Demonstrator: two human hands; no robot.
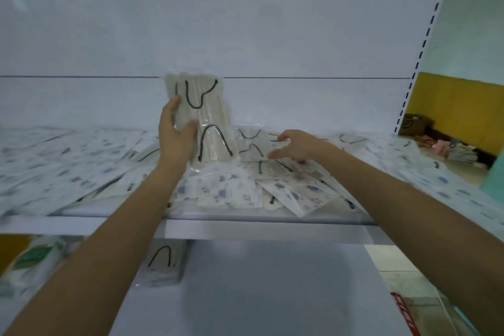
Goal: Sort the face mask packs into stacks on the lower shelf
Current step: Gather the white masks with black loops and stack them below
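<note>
My left hand (176, 133) grips a clear pack of beige masks with black ear loops (203, 117), held upright above the upper shelf. To its right, my right hand (293, 144) hovers with fingers spread over another beige pack (255, 146) lying on the pile. Whether it touches that pack I cannot tell. Many white packs with blue print (226, 188) cover the upper shelf (245, 229). On the lower shelf (259, 289), a small stack of beige packs (163, 264) sits at the left, partly hidden by my left forearm.
Green and white packs (35, 259) lie at the far left of the lower shelf. The shelf's slotted upright (420, 63) stands at the right. Beyond it are a yellow wall, a box and clutter on the floor (441, 144). A red item (406, 314) lies at the lower right.
</note>
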